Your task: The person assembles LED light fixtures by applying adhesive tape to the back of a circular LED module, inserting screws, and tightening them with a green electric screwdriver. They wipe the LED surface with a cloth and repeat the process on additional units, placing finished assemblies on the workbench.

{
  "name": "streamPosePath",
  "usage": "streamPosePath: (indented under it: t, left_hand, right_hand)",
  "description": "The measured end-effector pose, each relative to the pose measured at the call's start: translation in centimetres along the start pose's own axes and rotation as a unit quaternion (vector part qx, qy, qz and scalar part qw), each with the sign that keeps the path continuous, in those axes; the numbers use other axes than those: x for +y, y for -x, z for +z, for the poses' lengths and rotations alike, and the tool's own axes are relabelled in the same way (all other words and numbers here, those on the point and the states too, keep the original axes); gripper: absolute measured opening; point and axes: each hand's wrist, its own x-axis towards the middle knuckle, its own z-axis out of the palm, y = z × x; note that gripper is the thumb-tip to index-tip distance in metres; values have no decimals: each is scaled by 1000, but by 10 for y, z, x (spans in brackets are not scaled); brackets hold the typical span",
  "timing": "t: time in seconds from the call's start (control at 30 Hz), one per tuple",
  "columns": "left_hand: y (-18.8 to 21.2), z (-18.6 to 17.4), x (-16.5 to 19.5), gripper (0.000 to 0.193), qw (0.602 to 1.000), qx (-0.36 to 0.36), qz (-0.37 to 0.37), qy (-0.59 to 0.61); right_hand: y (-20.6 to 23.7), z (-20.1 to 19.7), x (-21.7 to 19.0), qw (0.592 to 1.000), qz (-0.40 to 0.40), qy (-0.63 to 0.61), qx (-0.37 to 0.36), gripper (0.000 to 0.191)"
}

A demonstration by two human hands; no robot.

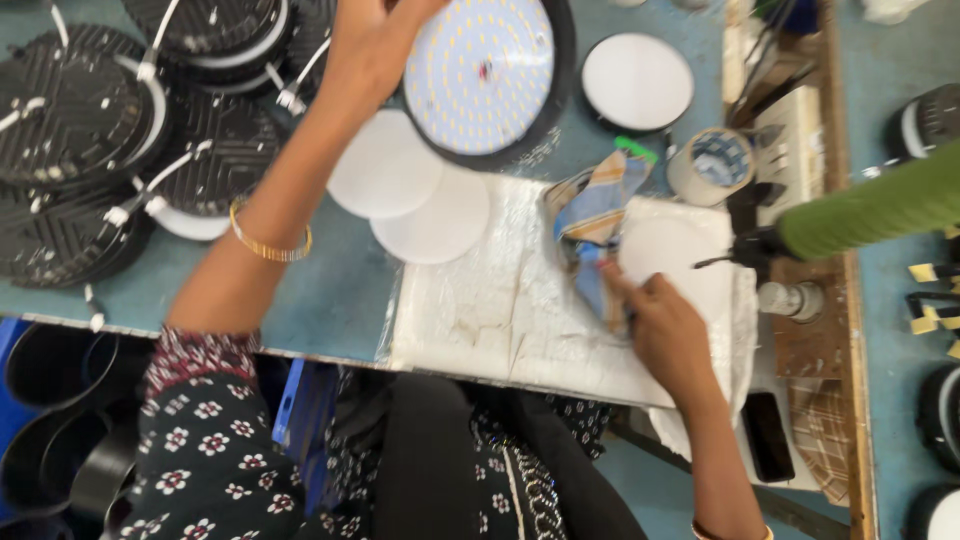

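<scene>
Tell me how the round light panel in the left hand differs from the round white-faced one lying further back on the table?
The light panel under the left hand shows a bare face dotted with small yellow chips inside a black rim; the white-faced fixture shows a plain, smooth white front. The panel looks larger in the picture and is gripped at its edge, while the fixture lies untouched on the blue table. Both are round with dark rims.

Location type: small assembly workshop for round ceiling lamps. Indicators: a blue tabletop (340, 290) carries stacked black finned lamp housings (120, 130), loose white diffuser discs (410, 195), one round lamp with an exposed diode panel (485, 70) and one finished lamp with its white cover (637, 82). A tape roll (712, 165) and a padded white work mat (500, 300) lie alongside. More lamp units line the neighbouring bench (925, 120).
</scene>
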Motion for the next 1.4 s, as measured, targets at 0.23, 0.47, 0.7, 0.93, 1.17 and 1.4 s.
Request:
streamPosePath:
  t: [0.23,0.47,0.7,0.93,1.17,1.4]
  left_hand:
    - [179,15,123,15,950,124,-208,194]
    - [229,-11,142,26,870,222,-249,362]
    - [250,-30,142,41,863,284,-186,373]
    - [247,-4,136,55,807,340,-263,405]
    - [232,72,130,65,856,102,-251,441]
    - [217,176,114,59,840,116,-310,430]
  right_hand:
    - [48,18,-40,936,-15,-80,342,55]
    - [-26,42,-64,916,-265,-91,288,44]
    - [-112,49,-115,901,-421,-17,104,41]
    - [-80,-7,-74,979,-192,-61,41,75]
    - [-22,-2,-27,971,47,-188,140,42]
    - [38,24,-65,955,59,-210,201,24]
